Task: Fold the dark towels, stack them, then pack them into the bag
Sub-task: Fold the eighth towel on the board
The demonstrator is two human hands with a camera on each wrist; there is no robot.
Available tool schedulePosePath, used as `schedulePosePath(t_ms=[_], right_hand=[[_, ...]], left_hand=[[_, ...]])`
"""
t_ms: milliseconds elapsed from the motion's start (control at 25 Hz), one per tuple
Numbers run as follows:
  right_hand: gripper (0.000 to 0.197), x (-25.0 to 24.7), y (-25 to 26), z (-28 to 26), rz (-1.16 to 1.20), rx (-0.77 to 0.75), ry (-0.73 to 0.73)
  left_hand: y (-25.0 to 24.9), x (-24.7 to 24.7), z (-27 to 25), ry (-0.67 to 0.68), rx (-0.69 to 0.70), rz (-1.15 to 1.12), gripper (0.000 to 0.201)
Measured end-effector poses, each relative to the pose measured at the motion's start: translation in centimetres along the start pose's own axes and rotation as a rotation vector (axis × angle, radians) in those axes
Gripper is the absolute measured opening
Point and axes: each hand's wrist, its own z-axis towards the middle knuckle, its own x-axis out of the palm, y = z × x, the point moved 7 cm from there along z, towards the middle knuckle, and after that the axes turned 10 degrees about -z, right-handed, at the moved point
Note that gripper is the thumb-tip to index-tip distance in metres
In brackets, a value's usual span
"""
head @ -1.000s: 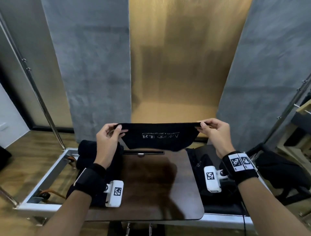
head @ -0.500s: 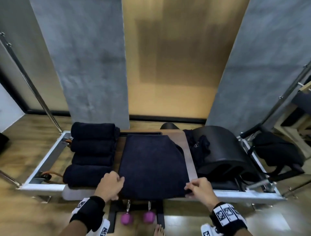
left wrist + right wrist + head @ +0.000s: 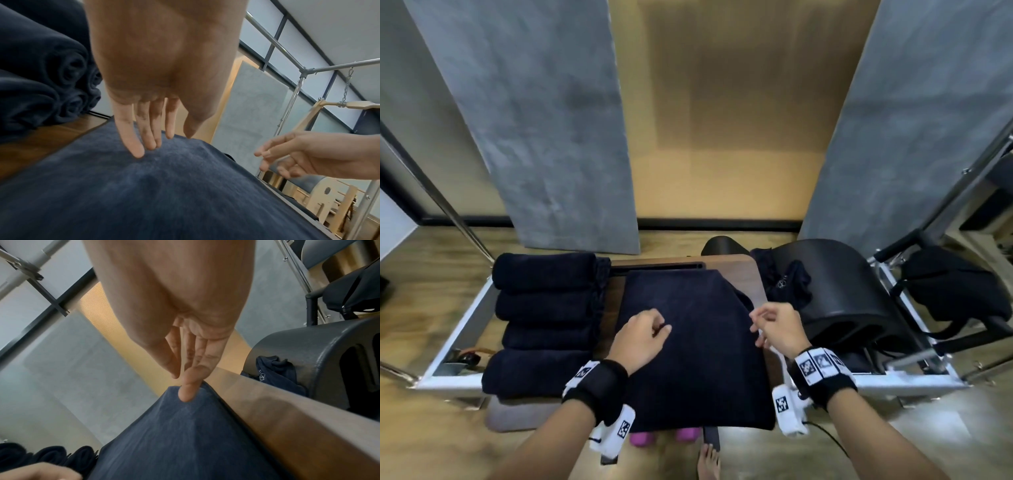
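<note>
A dark navy towel (image 3: 698,356) lies flat on the wooden board (image 3: 750,274); its near edge hangs over the front. My left hand (image 3: 662,325) is over the towel's left half, fingers straight and pointing down, the tips at the cloth (image 3: 141,152). Over the towel's right edge is my right hand (image 3: 756,325), fingers loose and holding nothing (image 3: 183,382). Several rolled dark towels (image 3: 544,315) lie in a row left of the board. A black bag (image 3: 948,291) sits at the far right.
A black arched barrel (image 3: 849,294) stands right of the board, with a crumpled dark cloth (image 3: 787,284) against it. A white metal frame (image 3: 448,346) surrounds everything. Pink dumbbells (image 3: 640,438) and a bare foot (image 3: 709,462) are on the floor below the front edge.
The towel was held up stretched between both hands, then laid on the board. Both hands have let go of its near edge and moved forward over its middle.
</note>
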Motion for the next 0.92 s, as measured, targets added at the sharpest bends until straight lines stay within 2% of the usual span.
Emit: schedulePosePath(t_ms=[120,200,320,440,560,600,680,760,840,880,920], right_hand=[[0.023,0.7,1.6,4.0,-0.061,-0.004,-0.028],[0.028,1.0,2.5,5.9,-0.162,-0.013,-0.044],[0.036,1.8,3.0,8.1,-0.421,-0.056,-0.005],[0.024,2.1,2.4,9.9,-0.528,-0.075,0.013],[0.005,0.0,0.4,11.5,-0.369,0.056,-0.129],[0.007,-0.7,-0.6,11.8,-0.297,0.114,-0.186],[0.009,-1.5,-1.1,12.2,-0.249,0.127,-0.258],[0.011,-0.8,-0.2,12.3,-0.245,0.073,-0.250],[0.040,0.5,0.4,12.5,-0.197,0.112,-0.180],[0.049,1.3,0.4,12.7,-0.163,0.164,-0.117],[0.050,2.2,0.4,12.8,-0.123,0.202,-0.043]], left_hand=[[-0.9,1.9,3.6,0.092,0.059,0.011,0.036],[-1.3,2.6,5.6,0.106,0.058,0.085,0.043],[-0.6,4.3,8.1,0.252,-0.039,0.256,0.067],[0.9,5.8,8.9,0.400,-0.148,0.397,0.098],[1.2,6.0,9.3,0.406,-0.162,0.415,0.106],[1.2,6.0,9.3,0.402,-0.161,0.414,0.106],[1.2,6.0,9.3,0.387,-0.147,0.410,0.107],[1.2,6.0,9.3,0.382,-0.145,0.400,0.107],[1.1,6.0,9.3,0.384,-0.154,0.392,0.107],[1.0,6.0,9.4,0.386,-0.159,0.388,0.107],[1.0,6.0,9.4,0.389,-0.163,0.385,0.107]])
